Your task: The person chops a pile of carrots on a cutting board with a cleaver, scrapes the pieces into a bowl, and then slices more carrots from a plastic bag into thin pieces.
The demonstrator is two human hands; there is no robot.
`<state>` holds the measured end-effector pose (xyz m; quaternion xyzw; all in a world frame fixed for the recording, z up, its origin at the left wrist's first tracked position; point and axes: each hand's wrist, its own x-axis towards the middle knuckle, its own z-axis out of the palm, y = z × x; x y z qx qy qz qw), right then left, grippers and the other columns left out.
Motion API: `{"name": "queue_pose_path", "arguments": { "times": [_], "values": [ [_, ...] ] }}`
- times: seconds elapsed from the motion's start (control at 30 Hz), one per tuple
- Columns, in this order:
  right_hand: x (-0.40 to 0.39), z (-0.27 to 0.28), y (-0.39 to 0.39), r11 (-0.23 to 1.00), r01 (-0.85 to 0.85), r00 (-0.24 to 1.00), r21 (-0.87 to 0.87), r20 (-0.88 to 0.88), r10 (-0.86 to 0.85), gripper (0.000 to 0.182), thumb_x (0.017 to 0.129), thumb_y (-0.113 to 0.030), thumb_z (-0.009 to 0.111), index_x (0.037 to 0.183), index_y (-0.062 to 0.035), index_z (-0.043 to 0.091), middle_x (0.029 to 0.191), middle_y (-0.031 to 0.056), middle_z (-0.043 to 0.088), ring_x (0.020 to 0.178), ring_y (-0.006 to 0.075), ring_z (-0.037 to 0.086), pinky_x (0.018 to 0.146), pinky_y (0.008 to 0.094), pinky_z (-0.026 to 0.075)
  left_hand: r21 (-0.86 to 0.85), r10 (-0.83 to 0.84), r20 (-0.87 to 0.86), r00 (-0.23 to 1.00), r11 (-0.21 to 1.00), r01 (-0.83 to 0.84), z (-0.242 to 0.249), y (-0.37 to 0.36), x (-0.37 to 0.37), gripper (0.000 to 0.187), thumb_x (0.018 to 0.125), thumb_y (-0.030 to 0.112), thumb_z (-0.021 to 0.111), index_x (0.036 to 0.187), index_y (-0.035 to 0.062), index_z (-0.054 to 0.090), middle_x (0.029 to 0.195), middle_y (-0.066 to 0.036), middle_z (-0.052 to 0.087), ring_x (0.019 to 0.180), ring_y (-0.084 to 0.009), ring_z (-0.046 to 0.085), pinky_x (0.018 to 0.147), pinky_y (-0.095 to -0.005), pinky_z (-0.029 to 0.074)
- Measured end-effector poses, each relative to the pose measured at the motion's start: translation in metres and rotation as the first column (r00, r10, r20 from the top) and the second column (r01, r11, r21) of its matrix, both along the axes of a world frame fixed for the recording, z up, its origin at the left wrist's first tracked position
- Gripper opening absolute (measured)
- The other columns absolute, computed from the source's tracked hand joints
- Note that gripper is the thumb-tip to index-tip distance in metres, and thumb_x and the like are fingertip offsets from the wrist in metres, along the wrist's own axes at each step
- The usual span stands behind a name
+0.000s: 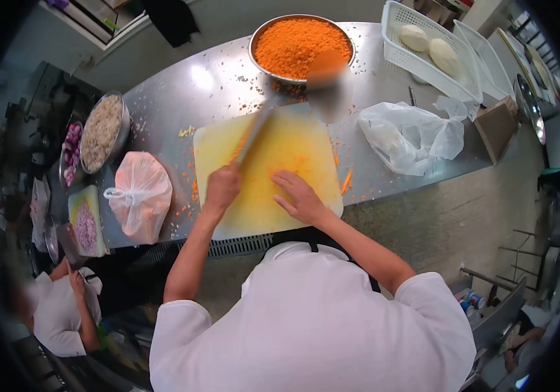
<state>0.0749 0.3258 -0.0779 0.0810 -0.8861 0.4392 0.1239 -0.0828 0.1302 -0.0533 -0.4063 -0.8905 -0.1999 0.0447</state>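
Observation:
My left hand (pixel 223 187) is wrapped round the grip of a large knife (pixel 252 138), its blade seen nearly edge-on, tilted up to the right, with orange bits along it. My right hand (pixel 296 196) lies on the yellow-stained cutting board (pixel 211 153), fingers stretched and thumb apart, beside a few orange carrot bits (pixel 296 163). Behind the board stands a round metal bowl (pixel 254 57) heaped with finely chopped carrot (pixel 299 40). A blurred patch covers the bowl's front right edge and the board's far edge, so details there are hidden.
Left of the board are a tied plastic bag (pixel 139 199) of orange contents and a bowl of pale chopped food (pixel 102 127). To the right lie a crumpled plastic bag (pixel 411 137) and a white basket (pixel 427 72) with two pale roundish items. A co-worker (pixel 64 307) chops at lower left.

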Motion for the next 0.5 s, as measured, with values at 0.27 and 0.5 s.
{"name": "queue_pose_path", "arguments": {
  "times": [0.27, 0.5],
  "values": [
    [0.082, 0.004, -0.006, 0.858, 0.455, 0.888, 0.24, -0.04, -0.459, 0.073, 0.084, -0.037, 0.067, 0.14, 0.0013, 0.038, 0.146, 0.0291, 0.031, 0.138, 0.0471, 0.025, 0.114, 0.055, 0.019, -0.039, -0.286, 0.196, 0.938, 0.954, 0.299, 0.019, -0.023, 0.082, 0.024, 0.08, 0.005, 0.061, 0.103, 0.0001, 0.062, 0.068, -0.019, 0.06, 0.062, -0.0346, 0.063, 0.056, -0.0446, 0.05],
    [0.019, -0.025, -0.057, 0.772, 0.485, 0.829, 0.411, 0.066, -0.556, 0.085, 0.09, -0.049, 0.054, 0.15, -0.0003, 0.021, 0.153, 0.0306, 0.014, 0.144, 0.0468, 0.008, 0.118, 0.0532, 0.006, 0.081, 0.144, 0.101, 0.984, 0.985, -0.152, 0.035, -0.097, 0.012, 0.015, 0.083, 0.004, 0.055, 0.09, 0.0011, 0.068, 0.066, -0.021, 0.061, 0.056, -0.0381, 0.061, 0.051, -0.0457, 0.045]
  ]
}}
